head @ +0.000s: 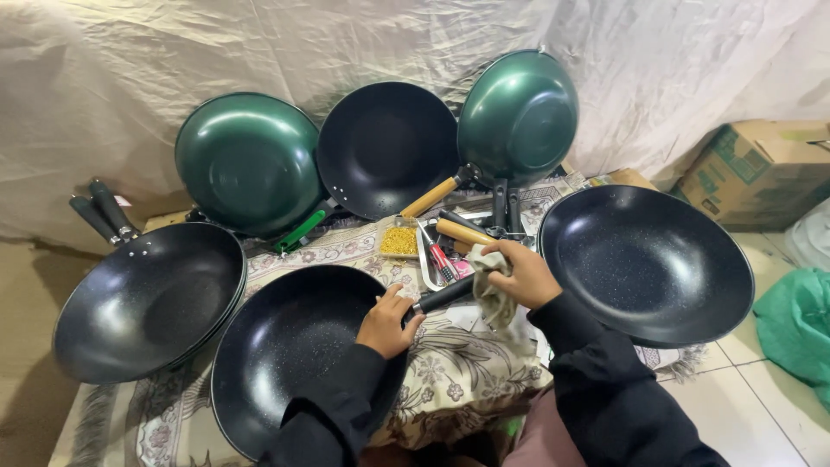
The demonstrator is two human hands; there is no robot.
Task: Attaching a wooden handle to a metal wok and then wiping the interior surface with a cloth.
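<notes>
- Black woks (147,298) and green woks (249,162) crowd the table (450,372); a metal tray (430,259) sits beyond.
- Front wok (285,346), speckled black, lies nearest; left hand (386,324) fingers curl on its rim.
- Right hand (521,275) fingers pinch a rag (494,298) over the handle (445,296).

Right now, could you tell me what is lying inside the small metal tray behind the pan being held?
The metal tray holds a red-handled tool. A wooden handle and the right hand with its cloth cover the rest.

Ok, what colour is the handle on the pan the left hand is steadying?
Black, on the black pan under the left hand; the head view shows the handle best.
</notes>
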